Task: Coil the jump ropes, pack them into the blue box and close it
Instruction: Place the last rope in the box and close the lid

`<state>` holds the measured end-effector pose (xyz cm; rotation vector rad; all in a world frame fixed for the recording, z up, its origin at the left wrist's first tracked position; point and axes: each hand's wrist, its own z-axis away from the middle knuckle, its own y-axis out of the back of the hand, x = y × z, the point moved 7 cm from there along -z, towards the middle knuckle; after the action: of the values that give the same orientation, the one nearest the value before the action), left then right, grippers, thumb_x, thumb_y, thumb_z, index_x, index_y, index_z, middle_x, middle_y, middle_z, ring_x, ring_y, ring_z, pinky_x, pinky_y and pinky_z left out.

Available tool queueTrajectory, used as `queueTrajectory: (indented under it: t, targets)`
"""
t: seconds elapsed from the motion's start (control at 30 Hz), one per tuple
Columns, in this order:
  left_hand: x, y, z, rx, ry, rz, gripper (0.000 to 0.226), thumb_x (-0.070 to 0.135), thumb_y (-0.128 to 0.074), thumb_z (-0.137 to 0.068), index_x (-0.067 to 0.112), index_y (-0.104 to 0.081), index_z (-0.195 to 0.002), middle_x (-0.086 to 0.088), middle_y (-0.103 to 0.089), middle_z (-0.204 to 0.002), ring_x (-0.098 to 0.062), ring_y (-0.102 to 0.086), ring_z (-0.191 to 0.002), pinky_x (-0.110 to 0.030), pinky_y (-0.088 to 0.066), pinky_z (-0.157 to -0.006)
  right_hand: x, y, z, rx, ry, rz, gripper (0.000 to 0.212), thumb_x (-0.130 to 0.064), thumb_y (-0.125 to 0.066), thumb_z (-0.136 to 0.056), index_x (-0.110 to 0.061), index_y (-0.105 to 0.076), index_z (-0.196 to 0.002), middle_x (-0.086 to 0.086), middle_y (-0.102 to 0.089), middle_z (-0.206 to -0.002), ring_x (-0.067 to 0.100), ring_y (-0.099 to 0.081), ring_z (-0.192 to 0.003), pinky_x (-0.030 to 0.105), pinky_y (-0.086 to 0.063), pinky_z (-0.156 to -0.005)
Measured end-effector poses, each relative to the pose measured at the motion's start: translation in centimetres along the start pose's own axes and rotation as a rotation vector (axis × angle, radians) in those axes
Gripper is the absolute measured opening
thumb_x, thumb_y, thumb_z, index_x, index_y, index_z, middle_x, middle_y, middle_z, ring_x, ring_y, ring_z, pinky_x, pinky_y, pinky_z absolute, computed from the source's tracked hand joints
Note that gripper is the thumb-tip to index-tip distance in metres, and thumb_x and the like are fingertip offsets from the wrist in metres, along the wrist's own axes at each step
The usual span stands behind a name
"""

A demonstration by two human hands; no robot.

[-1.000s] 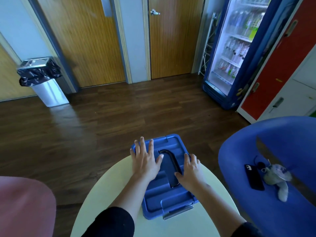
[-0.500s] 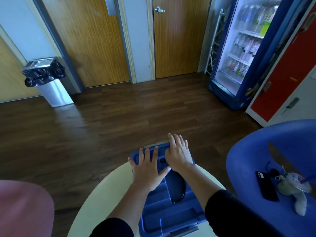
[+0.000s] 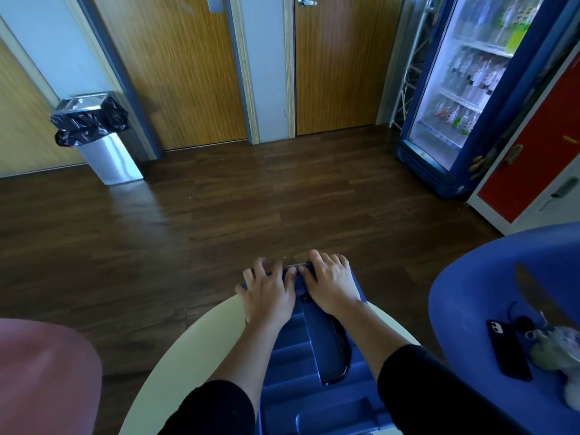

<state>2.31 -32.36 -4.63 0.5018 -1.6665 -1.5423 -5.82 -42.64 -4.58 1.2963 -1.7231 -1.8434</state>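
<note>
The blue box (image 3: 317, 365) lies on the round cream table (image 3: 175, 368) with its ribbed lid on and its black handle (image 3: 340, 356) folded flat. My left hand (image 3: 270, 296) presses palm-down on the lid's far left corner, fingers spread over the far edge. My right hand (image 3: 329, 284) lies flat beside it on the far right part, fingers curled over the far edge by a grey latch (image 3: 298, 265). No jump ropes are visible.
A blue chair (image 3: 489, 309) at the right holds a black phone (image 3: 508, 350) and a soft toy (image 3: 561, 350). A pink seat (image 3: 44, 372) is at lower left. A lined steel bin (image 3: 97, 136), doors and a drinks fridge (image 3: 464, 89) stand across the wooden floor.
My right hand left the handle side and moved up to the lid's far edge; my left hand slid forward to that edge too. The view shifted closer over the box.
</note>
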Motion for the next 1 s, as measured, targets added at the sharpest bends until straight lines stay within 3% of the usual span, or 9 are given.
queueTrajectory:
  t: [0.13, 0.33, 0.43, 0.5, 0.6, 0.67, 0.73, 0.83, 1.0]
  targets:
    - [-0.6, 0.7, -0.1, 0.088, 0.103, 0.229, 0.038, 0.050, -0.033, -0.101, 0.025, -0.062, -0.101, 0.003, -0.066, -0.109, -0.020, -0.047, -0.114, -0.041, -0.033, -0.093, 0.6, 0.4, 0.0, 0.106, -0.032, -0.184, 0.017, -0.030, -0.043, -0.099, -0.023, -0.050, -0.086, -0.002, -0.065, -0.089, 0.019, -0.059, -0.090, 0.034, -0.035, -0.095]
    - [-1.2, 0.6, -0.5, 0.122, 0.188, 0.352, 0.017, 0.040, -0.054, -0.096, 0.034, -0.068, -0.103, 0.007, -0.069, -0.103, -0.017, -0.048, -0.107, -0.034, -0.032, -0.086, 1.4, 0.6, -0.2, 0.168, -0.068, -0.340, 0.015, -0.018, -0.069, -0.082, -0.018, -0.057, -0.072, -0.007, -0.065, -0.079, 0.013, -0.055, -0.076, 0.030, -0.044, -0.084]
    - [-1.4, 0.5, -0.5, 0.122, 0.153, 0.371, 0.015, 0.035, -0.057, -0.095, 0.036, -0.069, -0.104, 0.009, -0.069, -0.105, -0.017, -0.047, -0.109, -0.031, -0.028, -0.084, 1.3, 0.9, 0.0, 0.173, -0.059, -0.356, 0.009, -0.015, -0.072, -0.080, -0.014, -0.063, -0.077, -0.007, -0.064, -0.081, 0.009, -0.049, -0.077, 0.024, -0.038, -0.077]
    - [-1.4, 0.6, -0.6, 0.078, 0.136, 0.373, 0.018, 0.035, -0.056, -0.095, 0.037, -0.066, -0.110, 0.007, -0.067, -0.110, -0.017, -0.046, -0.112, -0.031, -0.029, -0.087, 1.1, 1.1, 0.0, 0.162, -0.047, -0.357, 0.007, -0.015, -0.071, -0.081, -0.014, -0.066, -0.086, -0.006, -0.065, -0.087, 0.011, -0.053, -0.084, 0.023, -0.038, -0.081]
    - [-1.6, 0.7, -0.4, 0.006, 0.045, 0.366, 0.030, 0.033, -0.059, -0.093, 0.033, -0.059, -0.123, 0.003, -0.061, -0.121, -0.019, -0.044, -0.122, -0.037, -0.030, -0.102, 0.8, 1.5, 0.3, 0.087, -0.022, -0.387, 0.019, -0.016, -0.067, -0.085, -0.013, -0.065, -0.104, 0.000, -0.065, -0.104, 0.011, -0.053, -0.097, 0.033, -0.040, -0.099]
    - [-1.4, 1.2, 0.5, 0.018, -0.110, 0.265, 0.039, 0.033, -0.062, -0.090, 0.026, -0.056, -0.128, 0.002, -0.055, -0.130, -0.021, -0.041, -0.130, -0.045, -0.025, -0.113, 0.5, 2.0, 1.3, 0.029, 0.028, -0.334, 0.025, -0.020, -0.063, -0.089, -0.013, -0.061, -0.112, 0.001, -0.061, -0.112, 0.016, -0.052, -0.109, 0.037, -0.031, -0.112]
    - [-1.0, 1.4, 2.2, 0.040, -0.278, 0.176, 0.042, 0.032, -0.063, -0.090, 0.019, -0.056, -0.130, 0.000, -0.051, -0.134, -0.025, -0.040, -0.133, -0.050, -0.023, -0.115, 0.2, 2.5, 2.9, -0.009, 0.084, -0.220, 0.032, -0.023, -0.060, -0.091, -0.011, -0.058, -0.121, 0.001, -0.058, -0.121, 0.020, -0.048, -0.119, 0.038, -0.029, -0.113]
    - [-0.6, 1.4, 6.0, -0.056, -0.365, 0.230, 0.045, 0.034, -0.058, -0.094, 0.018, -0.051, -0.136, -0.001, -0.043, -0.142, -0.023, -0.034, -0.138, -0.041, -0.028, -0.115, 0.2, 2.7, 6.7, -0.079, 0.077, -0.195, 0.044, -0.027, -0.054, -0.095, -0.010, -0.049, -0.135, 0.003, -0.047, -0.139, 0.021, -0.038, -0.134, 0.031, -0.026, -0.115]
    - [0.0, 0.3, 12.9, -0.167, -0.411, 0.173, 0.058, 0.047, -0.041, -0.099, 0.021, -0.030, -0.150, 0.001, -0.015, -0.161, -0.019, -0.007, -0.150, -0.034, -0.012, -0.122, -0.3, 3.1, 13.6, -0.102, 0.121, -0.191, 0.047, -0.032, -0.047, -0.099, -0.011, -0.044, -0.141, 0.005, -0.036, -0.151, 0.017, -0.024, -0.145, 0.023, -0.007, -0.119]
